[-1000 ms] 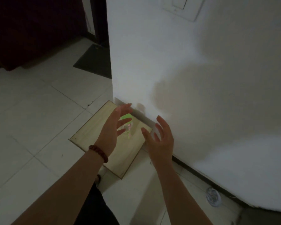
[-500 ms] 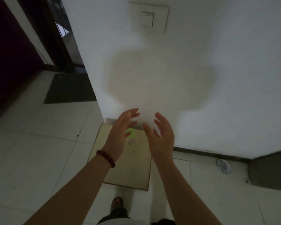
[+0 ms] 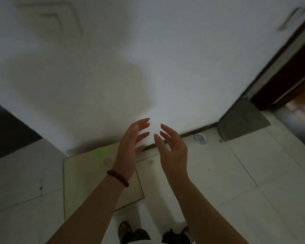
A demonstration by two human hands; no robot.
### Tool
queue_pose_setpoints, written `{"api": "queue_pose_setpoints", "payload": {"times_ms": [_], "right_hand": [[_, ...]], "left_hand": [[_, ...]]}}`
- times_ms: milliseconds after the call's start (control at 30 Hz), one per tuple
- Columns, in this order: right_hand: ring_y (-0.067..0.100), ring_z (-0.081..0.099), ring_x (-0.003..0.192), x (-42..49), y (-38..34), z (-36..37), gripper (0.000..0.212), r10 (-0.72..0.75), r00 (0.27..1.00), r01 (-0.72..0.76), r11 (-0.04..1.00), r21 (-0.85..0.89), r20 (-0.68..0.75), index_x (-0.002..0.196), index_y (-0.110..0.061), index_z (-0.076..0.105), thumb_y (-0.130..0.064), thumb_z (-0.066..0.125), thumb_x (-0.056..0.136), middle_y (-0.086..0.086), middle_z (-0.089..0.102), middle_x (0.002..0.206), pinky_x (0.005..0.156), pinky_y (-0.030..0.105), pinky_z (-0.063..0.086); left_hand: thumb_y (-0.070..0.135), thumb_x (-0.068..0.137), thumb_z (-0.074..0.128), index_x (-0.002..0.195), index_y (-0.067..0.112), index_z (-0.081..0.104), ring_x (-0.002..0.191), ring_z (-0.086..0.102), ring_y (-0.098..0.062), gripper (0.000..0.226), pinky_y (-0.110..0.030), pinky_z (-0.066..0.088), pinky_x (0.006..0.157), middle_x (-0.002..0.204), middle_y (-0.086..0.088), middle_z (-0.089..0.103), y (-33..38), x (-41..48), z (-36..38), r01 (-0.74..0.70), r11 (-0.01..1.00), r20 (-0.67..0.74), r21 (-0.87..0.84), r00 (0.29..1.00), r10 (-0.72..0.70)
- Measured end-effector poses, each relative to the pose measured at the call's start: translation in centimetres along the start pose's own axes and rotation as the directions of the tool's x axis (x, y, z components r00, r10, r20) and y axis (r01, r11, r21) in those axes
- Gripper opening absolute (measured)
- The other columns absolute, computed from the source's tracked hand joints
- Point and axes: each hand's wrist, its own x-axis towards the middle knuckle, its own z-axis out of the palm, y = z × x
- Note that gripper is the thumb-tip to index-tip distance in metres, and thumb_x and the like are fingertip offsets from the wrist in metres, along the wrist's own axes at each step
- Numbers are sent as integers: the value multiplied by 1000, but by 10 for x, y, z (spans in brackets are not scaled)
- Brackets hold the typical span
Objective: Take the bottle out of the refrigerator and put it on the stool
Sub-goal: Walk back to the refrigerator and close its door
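Counts: two hands, left hand [image 3: 128, 148] and right hand [image 3: 173, 150], both empty with fingers spread. One bead bracelet [image 3: 118, 178]. One wooden stool [image 3: 88, 175]. One bottle [image 3: 104, 156], blurred. One round floor drain [image 3: 200, 138]. One wall switch [image 3: 49, 20]. Two feet [image 3: 124, 229].

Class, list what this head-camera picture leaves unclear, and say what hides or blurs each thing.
1. Bottle: a green and clear motion-blurred smear on the stool; shape unreadable.
2. Stool's near right part: covered by the left hand and forearm.
3. Refrigerator: outside the frame.
4. Wall switch: blurred, detail lost.
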Motion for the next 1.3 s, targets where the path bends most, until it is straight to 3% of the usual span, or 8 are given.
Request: {"api": "queue_pose_setpoints", "payload": {"times_ms": [100,267,433,633,733,867,1100,1300], "right_hand": [[14,63,109,-1,0,-28,31,8,987,-8,1000,-3,-158,118,-18,64,-11,63,88,4,67,117,80,9,50],[17,63,110,-9,-2,-73,27,48,938,-44,999,18,-343,111,-30,66,-15,61,89,0,68,115,100,43,50],[11,62,110,-16,-6,-125,28,39,883,-16,998,54,-468,115,-24,66,-14,58,90,-8,68,116,99,46,49],[11,62,110,-18,-11,-203,28,8,847,31,997,64,-531,112,-32,64,-14,57,91,-13,67,115,98,46,50],[7,63,108,-20,-17,-250,30,-6,831,54,996,69,-557,105,-39,63,-13,57,91,-19,68,106,96,42,52],[9,64,104,-25,-21,-319,28,-11,787,67,995,68,-617,108,-33,64,-12,55,92,-11,68,110,93,39,54],[11,65,102,-41,-31,-428,23,0,690,125,985,120,-724,109,-26,65,-17,49,95,-8,68,107,90,36,55],[15,65,104,-46,-28,-494,23,29,599,159,975,155,-800,111,-23,64,-17,48,96,-5,68,108,91,37,55]], "left_hand": [[50,88,35,106,36,60,108,60,-11,34,-36,46,91,119,9,63,-9,2,32,16,1000,50,-13,999,-16],[47,86,28,110,41,56,107,58,-6,37,-31,46,90,118,12,60,-14,-4,82,14,996,249,84,968,-35],[49,85,25,121,41,47,108,54,2,43,-26,44,89,121,17,55,-16,-16,127,-10,986,392,169,918,-58],[51,83,27,100,57,51,104,55,6,30,-25,43,83,115,26,55,-21,-27,208,-2,981,491,195,866,-95],[53,83,30,101,58,50,105,56,4,28,-27,45,85,118,23,56,-29,-35,260,7,978,533,208,838,-119],[51,89,32,105,55,51,109,55,-4,25,-33,46,89,119,19,57,-43,-50,331,5,976,570,216,811,-130],[55,81,27,118,45,49,110,55,-6,43,-37,46,91,121,18,54,-60,-82,437,-59,978,696,202,710,-101],[56,82,26,115,49,49,109,56,-4,41,-37,46,91,122,16,56,-79,-86,501,-58,971,771,233,620,-148]]}}
